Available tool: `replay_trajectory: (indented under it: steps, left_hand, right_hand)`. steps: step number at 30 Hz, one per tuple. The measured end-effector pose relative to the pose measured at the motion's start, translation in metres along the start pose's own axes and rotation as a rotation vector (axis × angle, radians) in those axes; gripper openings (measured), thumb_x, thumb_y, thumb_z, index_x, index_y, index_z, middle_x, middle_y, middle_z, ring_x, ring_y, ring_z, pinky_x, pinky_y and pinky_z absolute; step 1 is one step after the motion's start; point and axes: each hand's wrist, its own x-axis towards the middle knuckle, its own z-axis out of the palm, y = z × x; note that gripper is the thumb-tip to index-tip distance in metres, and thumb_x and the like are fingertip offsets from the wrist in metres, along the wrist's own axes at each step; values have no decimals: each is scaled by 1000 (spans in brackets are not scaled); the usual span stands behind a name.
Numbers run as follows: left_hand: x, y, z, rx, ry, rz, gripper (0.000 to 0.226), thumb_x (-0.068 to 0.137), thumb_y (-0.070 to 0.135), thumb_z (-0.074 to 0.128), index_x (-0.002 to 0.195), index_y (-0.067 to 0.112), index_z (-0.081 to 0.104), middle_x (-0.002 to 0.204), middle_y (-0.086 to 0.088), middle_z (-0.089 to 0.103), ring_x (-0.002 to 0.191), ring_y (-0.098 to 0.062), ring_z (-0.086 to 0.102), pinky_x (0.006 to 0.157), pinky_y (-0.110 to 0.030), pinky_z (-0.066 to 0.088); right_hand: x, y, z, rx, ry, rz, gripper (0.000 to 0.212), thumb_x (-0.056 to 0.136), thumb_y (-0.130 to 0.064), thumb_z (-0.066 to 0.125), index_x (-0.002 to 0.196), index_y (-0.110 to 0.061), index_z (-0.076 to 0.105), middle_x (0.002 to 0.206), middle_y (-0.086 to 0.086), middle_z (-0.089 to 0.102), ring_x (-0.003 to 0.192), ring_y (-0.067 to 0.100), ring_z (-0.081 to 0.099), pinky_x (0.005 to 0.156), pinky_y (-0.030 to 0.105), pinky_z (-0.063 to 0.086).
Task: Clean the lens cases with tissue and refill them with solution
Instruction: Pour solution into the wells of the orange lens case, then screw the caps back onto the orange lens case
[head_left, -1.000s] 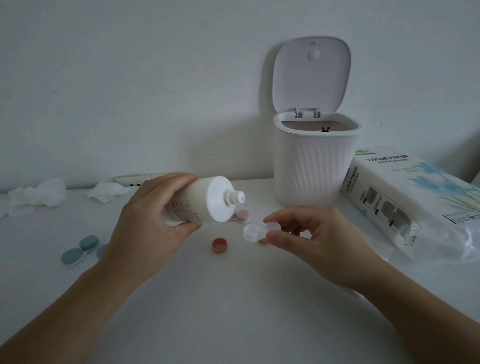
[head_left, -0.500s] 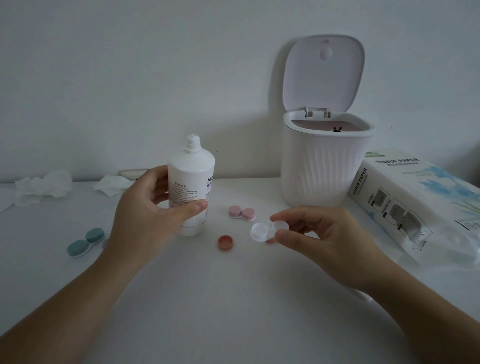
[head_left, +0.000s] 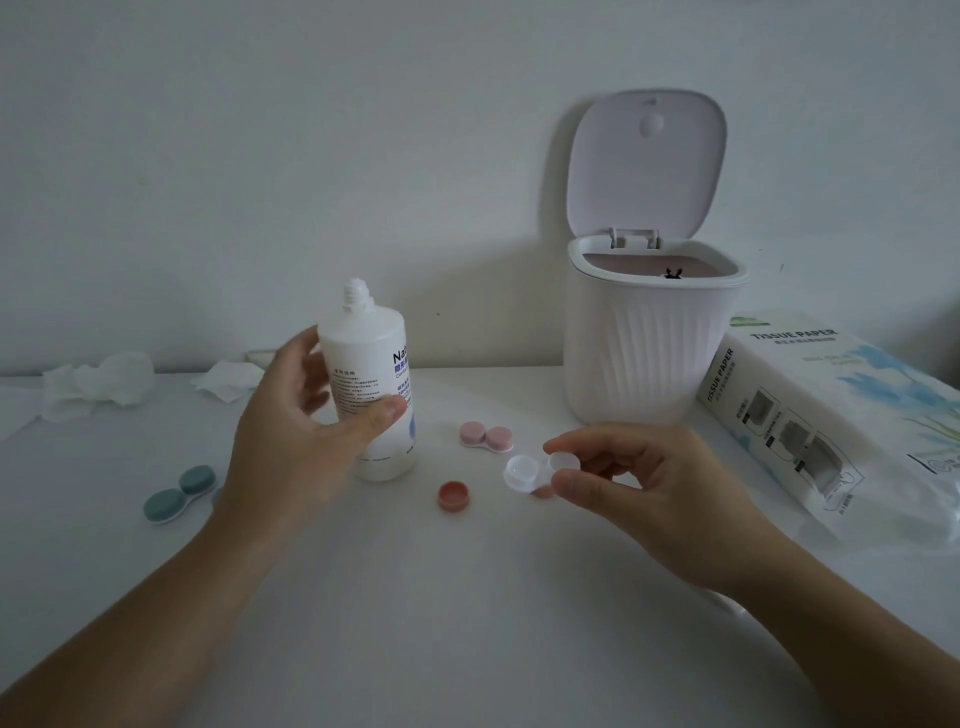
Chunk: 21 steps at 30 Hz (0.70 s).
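Left hand (head_left: 306, 441) is loosely cupped around the solution bottle (head_left: 374, 395), thumb on the label, fingers spread behind it; whether they press it, can't tell. Bottle stands upright on the desk (head_left: 467, 623), cap off. Right hand (head_left: 649, 483) pinches the clear lens case (head_left: 535, 470) just above the desk, both wells uncapped. Red cap (head_left: 453, 494) lies just left of it. Pink case (head_left: 486, 435) sits beyond, green case (head_left: 180, 492) far left. Open bin (head_left: 649, 353) and tissue pack (head_left: 831, 415) at right.
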Motion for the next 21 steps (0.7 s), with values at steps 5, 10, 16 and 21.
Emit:
replay_trajectory:
  steps: [5, 10, 16, 21]
  left_hand:
    - [-17, 21, -1, 182, 225, 392, 69, 77, 45, 74, 138, 23, 51, 131, 4, 53, 111, -16, 54, 95, -21, 41]
    - [-40, 37, 17, 129, -126, 552, 43, 84, 43, 71, 119, 19, 64, 103, 11, 62, 87, -16, 57, 82, -21, 43]
    - [-49, 33, 26, 5, -528, 239, 47, 74, 55, 75, 117, 37, 69, 108, 11, 68, 84, -16, 64, 75, -19, 46]
    - [-51, 29, 30, -67, -582, 85, 32, 66, 51, 81, 95, 36, 76, 85, 24, 71, 70, -6, 61, 65, -12, 47]
  right_hand:
    - [0, 0, -1, 8, 45, -12, 41, 68, -64, 64, 99, -40, 75, 89, -14, 76, 83, 7, 68, 78, 26, 55]
    - [0, 1, 1, -37, 4, -27, 33, 74, -58, 66, 100, -40, 76, 90, -17, 74, 86, 7, 68, 75, 14, 51]
    - [0, 3, 5, -20, -19, -65, 27, 77, -53, 70, 103, -45, 73, 89, -18, 73, 84, 8, 67, 71, 12, 50]
    - [1, 7, 11, -18, -35, -70, 27, 78, -53, 71, 103, -45, 73, 91, -19, 73, 84, 7, 67, 72, 12, 50]
